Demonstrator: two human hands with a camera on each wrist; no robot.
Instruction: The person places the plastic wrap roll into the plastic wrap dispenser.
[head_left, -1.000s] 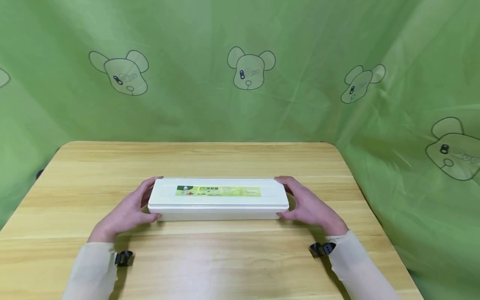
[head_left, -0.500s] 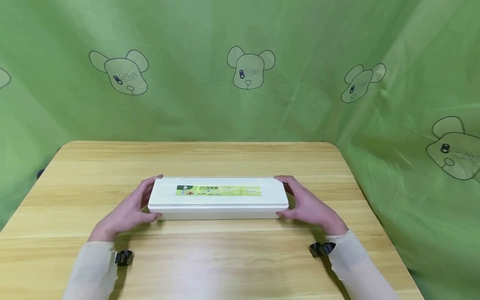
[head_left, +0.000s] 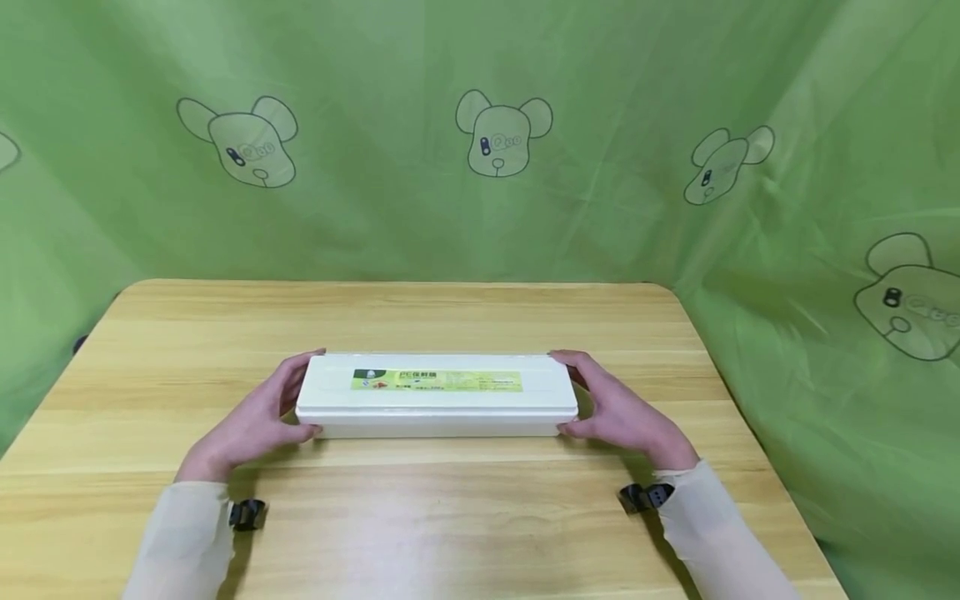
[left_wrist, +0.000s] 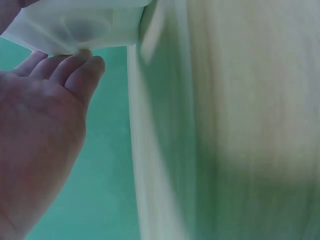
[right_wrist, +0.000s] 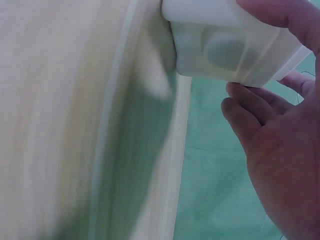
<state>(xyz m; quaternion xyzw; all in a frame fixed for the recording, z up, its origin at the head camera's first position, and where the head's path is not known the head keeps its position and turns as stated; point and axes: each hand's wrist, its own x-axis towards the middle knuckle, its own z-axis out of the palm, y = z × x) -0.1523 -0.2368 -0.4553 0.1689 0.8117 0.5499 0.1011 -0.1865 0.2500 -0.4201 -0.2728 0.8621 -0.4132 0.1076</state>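
Observation:
A long white cling film box (head_left: pixel 442 426) lies crosswise on the wooden table, its lid down and a green and yellow label (head_left: pixel 437 381) on top. My left hand (head_left: pixel 251 421) grips the box's left end, thumb at the near side and fingers round the far side. At the opposite end my right hand (head_left: pixel 622 417) holds it in the same way. The left wrist view has the box's end wall (left_wrist: pixel 85 30) at upper left, above the fingers. In the right wrist view, thumb and fingers of the right hand (right_wrist: pixel 285 140) span the end with a round hollow (right_wrist: pixel 222 48).
The light wooden table (head_left: pixel 420 517) has rounded far corners. Green curtain fabric (head_left: pixel 375 217) printed with mouse heads stands behind it and along both sides. Each wrist carries a small black camera, the left one (head_left: pixel 247 515) just above the tabletop.

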